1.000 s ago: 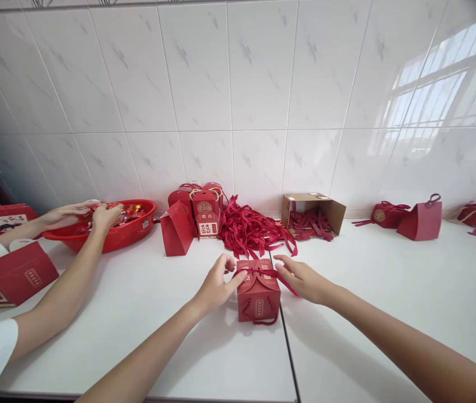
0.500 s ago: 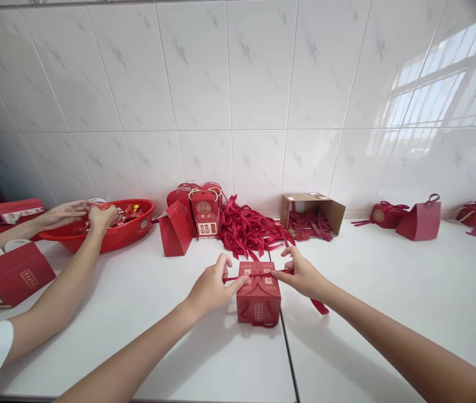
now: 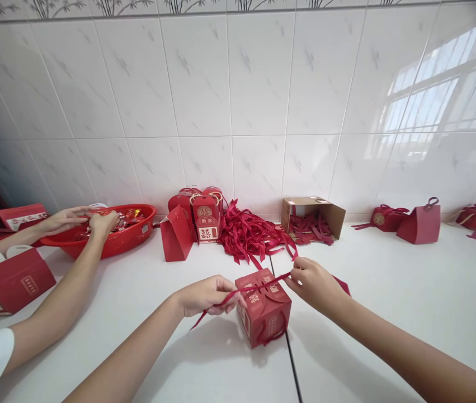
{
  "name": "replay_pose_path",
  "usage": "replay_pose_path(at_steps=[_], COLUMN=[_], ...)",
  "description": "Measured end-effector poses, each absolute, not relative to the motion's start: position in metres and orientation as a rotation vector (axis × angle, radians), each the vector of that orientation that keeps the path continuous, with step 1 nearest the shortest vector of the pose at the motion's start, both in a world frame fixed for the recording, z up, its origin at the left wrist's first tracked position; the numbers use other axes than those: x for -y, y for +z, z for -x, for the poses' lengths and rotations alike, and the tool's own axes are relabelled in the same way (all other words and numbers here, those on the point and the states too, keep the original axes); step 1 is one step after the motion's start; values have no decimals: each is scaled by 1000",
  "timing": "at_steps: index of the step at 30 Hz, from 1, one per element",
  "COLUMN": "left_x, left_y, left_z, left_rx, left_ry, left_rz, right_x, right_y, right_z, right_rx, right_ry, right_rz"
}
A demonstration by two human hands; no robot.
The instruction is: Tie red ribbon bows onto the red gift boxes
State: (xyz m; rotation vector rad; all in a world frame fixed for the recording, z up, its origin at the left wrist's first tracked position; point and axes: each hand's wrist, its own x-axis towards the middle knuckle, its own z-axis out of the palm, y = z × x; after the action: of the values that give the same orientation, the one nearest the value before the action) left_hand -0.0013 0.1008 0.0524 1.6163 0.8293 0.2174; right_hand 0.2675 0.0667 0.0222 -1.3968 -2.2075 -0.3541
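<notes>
A closed red gift box with gold lettering and a cord handle on its front sits on the table before me, turned at an angle. A thin red ribbon runs across its top flaps. My left hand pinches the ribbon at the box's left side, and a tail hangs below the fingers. To the right of the box, my right hand is closed on the ribbon's other side, with a ribbon end showing behind the wrist. The ribbon is stretched between both hands.
Behind the box lie a heap of red ribbons and an open cardboard box holding ribbons. Several red boxes stand by the wall. At left, a co-worker's hands reach into a red basin of wrapped sweets. Another box stands open there.
The gift box has turned and tilted its front toward the right. My left hand has moved slightly left and down, my right hand slightly right, and more ribbon spans between them.
</notes>
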Motion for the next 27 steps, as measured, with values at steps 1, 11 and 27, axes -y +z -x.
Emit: replay_pose_path(at_steps=[1,11,27], left_x=[-96,-63,-67], left_y=[55,44,19], left_z=[-2,-40,-32], left_rx=[-826,-1108,-801], left_ry=[297,1022,1134], left_rz=[-1604,-1976,-2501], right_x=[-68,-55,-70], right_y=[21,36,42], right_z=[-267,-226,-217], right_rx=[2171,1739,1857], right_ry=[-426,553,1084], right_rz=[1346,1175,1144])
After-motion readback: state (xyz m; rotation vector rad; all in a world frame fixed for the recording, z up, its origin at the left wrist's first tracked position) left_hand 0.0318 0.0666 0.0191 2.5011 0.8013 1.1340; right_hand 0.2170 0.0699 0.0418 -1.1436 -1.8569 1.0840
